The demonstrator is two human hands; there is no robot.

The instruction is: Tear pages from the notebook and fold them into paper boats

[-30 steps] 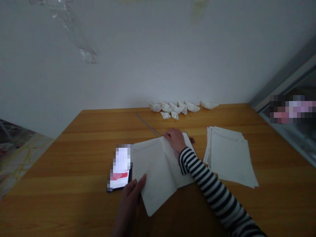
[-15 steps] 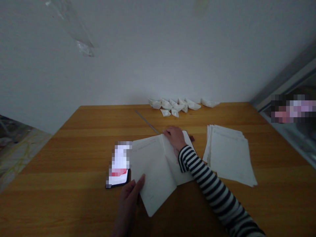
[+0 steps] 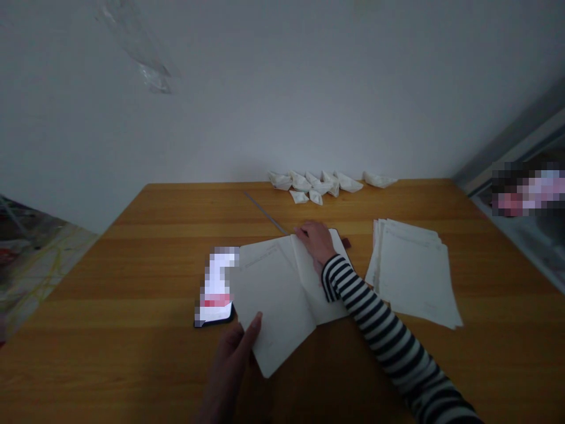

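An open notebook (image 3: 276, 294) with white pages lies at the middle of the table, its left side lifted and slanting. My left hand (image 3: 241, 344) is closed on the lower left edge of the left page, thumb on top and the other fingers hidden beneath. At the top of the fold, my right hand (image 3: 315, 238) presses down with bent fingers, closed at the notebook; its forearm in a striped sleeve crosses the right page (image 3: 331, 312). A lit phone (image 3: 216, 288) lies left of the notebook, its upper right side overlapped by the page.
Several folded paper boats (image 3: 320, 185) stand near the wall at the back. To the right lies a stack of loose sheets (image 3: 415, 277). A thin grey strip (image 3: 267, 214) runs behind the notebook on the wooden table (image 3: 110, 282).
The whole view has shifted slightly, so things sit a little higher and further right. Both hands keep their places on the notebook, with hardly any other difference.
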